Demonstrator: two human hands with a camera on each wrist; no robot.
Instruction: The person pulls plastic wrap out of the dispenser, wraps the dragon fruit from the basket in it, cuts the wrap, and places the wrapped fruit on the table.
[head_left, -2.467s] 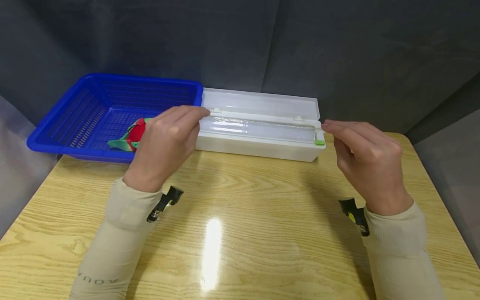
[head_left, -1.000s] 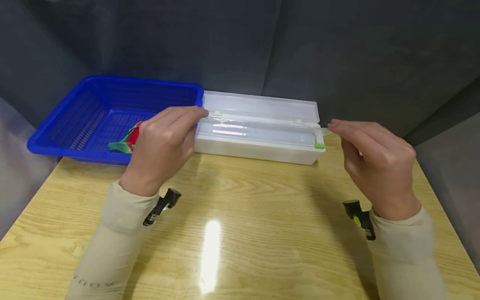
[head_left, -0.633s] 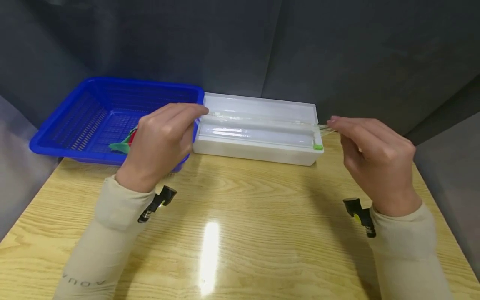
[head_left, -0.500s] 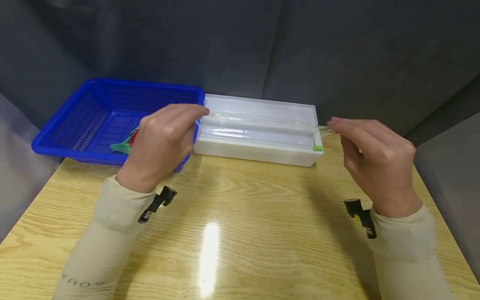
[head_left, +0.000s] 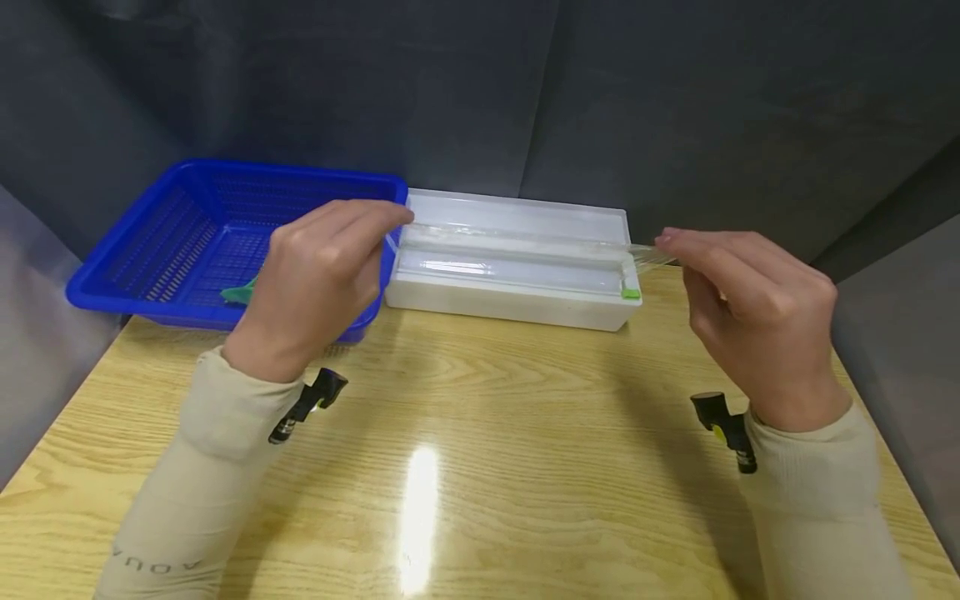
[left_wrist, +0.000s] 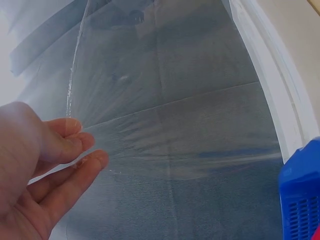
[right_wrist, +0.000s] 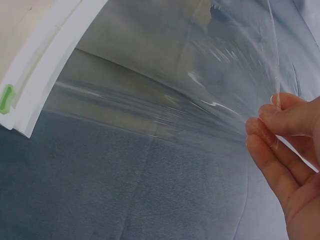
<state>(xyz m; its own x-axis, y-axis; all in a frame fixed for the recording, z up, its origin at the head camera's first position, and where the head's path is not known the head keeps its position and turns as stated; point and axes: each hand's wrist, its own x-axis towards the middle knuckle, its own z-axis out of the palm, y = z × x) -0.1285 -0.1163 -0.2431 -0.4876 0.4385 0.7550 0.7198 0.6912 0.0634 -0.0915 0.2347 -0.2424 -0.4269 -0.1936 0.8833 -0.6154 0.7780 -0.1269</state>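
"What fills the most room?"

"A dark curtain (head_left: pixel 480 92) across the top of the frame, cut off by the upper edge."

"And the surface?"

"A wood-grain table (head_left: pixel 525 467) below it, with a streak of glare at bottom centre. Its near edge is out of frame."

"What's on it?"

"A blue basket (head_left: pixel 288 171) at upper left, partly hidden by the left hand (head_left: pixel 311 275). Just beside it, at upper centre, a white box (head_left: pixel 510 308) with its lid (head_left: pixel 540 208) back; where its left end meets the basket is hard to make out."

"Where's the film?"

"The film (left_wrist: pixel 175 125) runs from the box and stretches between the hands, so clear its edges are hard to follow."

"And the grip?"

"The left hand pinches its left side, thumb against fingers; the right hand (head_left: pixel 757 317), right of centre, pinches the other. Both sleeves (head_left: pixel 202 467) run off the bottom edge."

"Anything small?"

"A green tab (head_left: pixel 631 293) at the box's right end. In the basket, a green thing (head_left: pixel 238 293), partly behind the left hand; I can't tell what."
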